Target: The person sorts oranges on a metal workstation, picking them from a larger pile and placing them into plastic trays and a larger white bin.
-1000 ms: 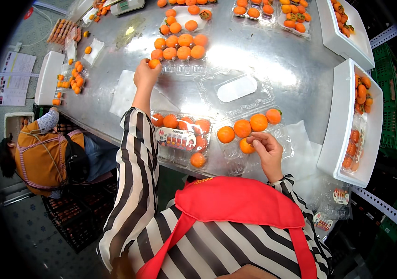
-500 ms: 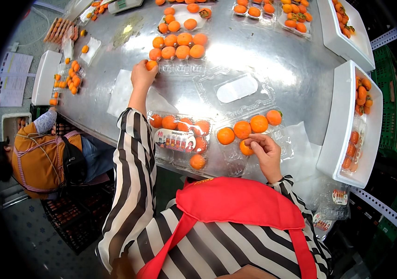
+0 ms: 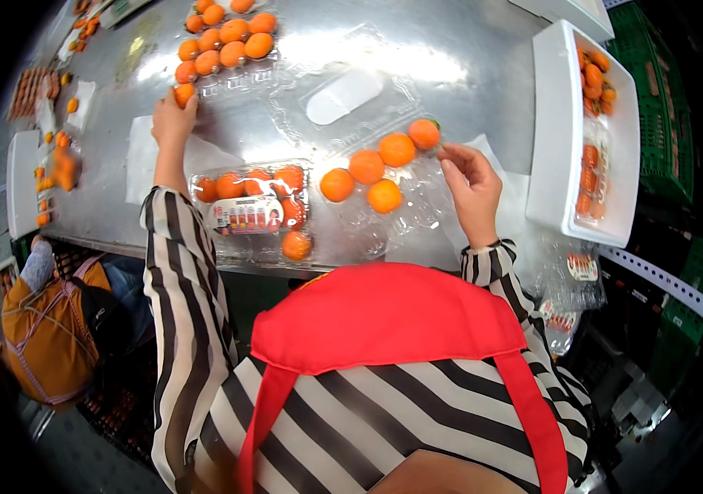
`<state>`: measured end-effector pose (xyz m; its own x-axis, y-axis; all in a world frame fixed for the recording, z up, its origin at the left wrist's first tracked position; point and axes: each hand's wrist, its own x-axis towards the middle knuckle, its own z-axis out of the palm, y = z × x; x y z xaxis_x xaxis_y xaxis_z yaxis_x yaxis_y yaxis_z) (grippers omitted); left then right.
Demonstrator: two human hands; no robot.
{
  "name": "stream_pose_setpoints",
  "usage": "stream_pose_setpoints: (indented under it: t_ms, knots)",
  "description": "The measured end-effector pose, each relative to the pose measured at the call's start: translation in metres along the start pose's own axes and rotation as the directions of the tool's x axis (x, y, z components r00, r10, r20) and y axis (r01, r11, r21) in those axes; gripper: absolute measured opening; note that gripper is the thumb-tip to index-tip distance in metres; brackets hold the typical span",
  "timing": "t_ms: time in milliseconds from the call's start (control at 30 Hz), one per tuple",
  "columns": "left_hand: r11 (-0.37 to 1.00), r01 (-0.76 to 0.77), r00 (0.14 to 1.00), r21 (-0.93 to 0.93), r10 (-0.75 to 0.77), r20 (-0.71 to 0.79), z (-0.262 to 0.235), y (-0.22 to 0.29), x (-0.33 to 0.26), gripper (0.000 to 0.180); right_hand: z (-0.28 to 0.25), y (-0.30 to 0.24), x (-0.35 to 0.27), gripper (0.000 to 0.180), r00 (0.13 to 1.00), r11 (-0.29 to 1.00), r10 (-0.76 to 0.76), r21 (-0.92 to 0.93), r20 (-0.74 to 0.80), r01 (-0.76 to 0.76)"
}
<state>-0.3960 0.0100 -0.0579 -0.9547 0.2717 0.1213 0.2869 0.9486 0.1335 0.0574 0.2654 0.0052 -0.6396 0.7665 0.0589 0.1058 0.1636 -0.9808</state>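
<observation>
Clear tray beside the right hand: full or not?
Partly full: the clear tray holds five orange fruits, with bare cells showing beside them.

The left fingers (image 3: 191,109) partly cover an orange fruit (image 3: 185,93). Contact between the right fingers (image 3: 455,177) and the clear tray (image 3: 417,198) cannot be confirmed. A printed label (image 3: 246,215) conceals fruit inside the closed pack (image 3: 298,179). At the left, an orange item (image 3: 65,171) is blurred beyond identification. The top edge cuts off a white box (image 3: 569,11) at the upper right. The head of a person in an orange vest (image 3: 46,337) is lost in the dark rim, as is part of a green crate (image 3: 644,107).
</observation>
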Motion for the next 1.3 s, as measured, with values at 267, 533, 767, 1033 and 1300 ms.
stream_pose_setpoints:
  t_ms: [267,533,767,1033,1300]
  knots:
    - [0.834,-0.387,0.922,-0.393,0.343,-0.182,-0.054,0.035,-0.058,0.052,0.006,-0.006,0.021,0.046,0.831,0.712,-0.345,-0.455,0.437,0.535]
    - [0.562,-0.191,0.930,-0.805,0.366,0.035,-0.096,0.074,-0.186,0.043,0.018,0.000,0.048,0.062,0.724,0.625,-0.197,-0.484,0.661,0.612]
    - [0.347,-0.029,0.893,-0.937,0.430,0.131,-0.085,0.106,-0.261,0.037,0.020,0.007,0.058,0.062,0.680,0.592,-0.222,-0.457,0.699,0.664]
    - [0.089,0.316,0.804,-0.945,0.504,0.316,-0.097,0.143,-0.272,0.048,0.020,-0.047,0.024,0.069,0.808,0.867,-0.314,-0.196,0.500,0.458]
    - [-0.175,0.447,0.769,-0.877,0.576,0.277,-0.098,0.167,-0.281,0.055,0.031,-0.057,-0.012,0.074,0.730,0.787,-0.539,-0.059,0.420,0.614]
